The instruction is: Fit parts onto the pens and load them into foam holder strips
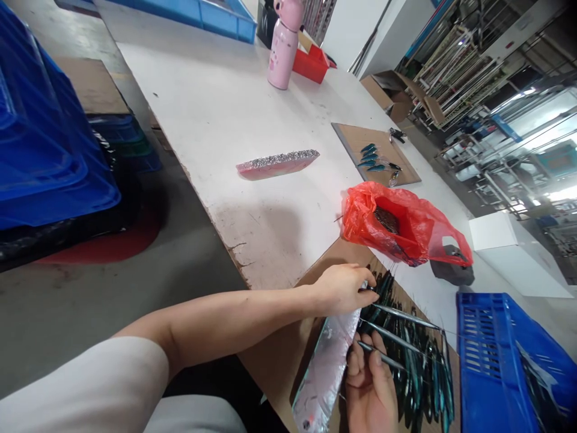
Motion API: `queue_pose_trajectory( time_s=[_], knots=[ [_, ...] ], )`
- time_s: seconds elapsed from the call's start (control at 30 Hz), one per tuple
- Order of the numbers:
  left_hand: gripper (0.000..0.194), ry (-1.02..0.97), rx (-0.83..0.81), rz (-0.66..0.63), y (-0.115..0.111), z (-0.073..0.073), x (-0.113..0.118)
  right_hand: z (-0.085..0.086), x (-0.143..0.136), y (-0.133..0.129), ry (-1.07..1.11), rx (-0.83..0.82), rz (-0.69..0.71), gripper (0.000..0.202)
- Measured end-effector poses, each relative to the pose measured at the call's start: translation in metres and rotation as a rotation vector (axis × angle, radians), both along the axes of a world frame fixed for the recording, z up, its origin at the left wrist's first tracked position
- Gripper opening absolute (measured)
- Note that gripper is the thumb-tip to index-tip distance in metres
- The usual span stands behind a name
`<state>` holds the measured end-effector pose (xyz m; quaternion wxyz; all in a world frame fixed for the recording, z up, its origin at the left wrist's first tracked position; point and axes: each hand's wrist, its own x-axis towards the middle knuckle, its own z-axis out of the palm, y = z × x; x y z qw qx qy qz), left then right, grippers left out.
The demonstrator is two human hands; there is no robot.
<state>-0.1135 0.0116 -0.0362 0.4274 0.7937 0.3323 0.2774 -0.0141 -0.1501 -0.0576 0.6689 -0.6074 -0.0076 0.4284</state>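
My left hand is closed at the upper end of a long foil-covered strip, its fingers curled beside the dark lures; what it pinches is too small to name. Below it, my right hand is palm up, with thumb and fingers round a slim grey lure. Two more slim lures stretch rightward from the strip's edge. Many dark blue-green lures lie side by side on brown cardboard, right of my hands.
An open red plastic bag stands beyond the lures. A glittery pink block, a pink bottle and a board with small lures are farther back. Blue crates stand at right and left.
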Motion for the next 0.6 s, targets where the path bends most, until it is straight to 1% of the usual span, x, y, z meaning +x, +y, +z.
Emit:
queue_pose_trajectory(
  time_s=[0.27,0.6],
  knots=[
    [0.022,-0.033,-0.016,0.021,-0.0018,-0.0025,0.0019,0.0019,-0.0028,0.0029,-0.002,-0.056,-0.035,0.036],
    [0.022,-0.023,-0.008,0.017,-0.0021,-0.0010,0.0019,0.0019,-0.0031,0.0031,-0.033,-0.045,-0.012,0.034]
  ],
)
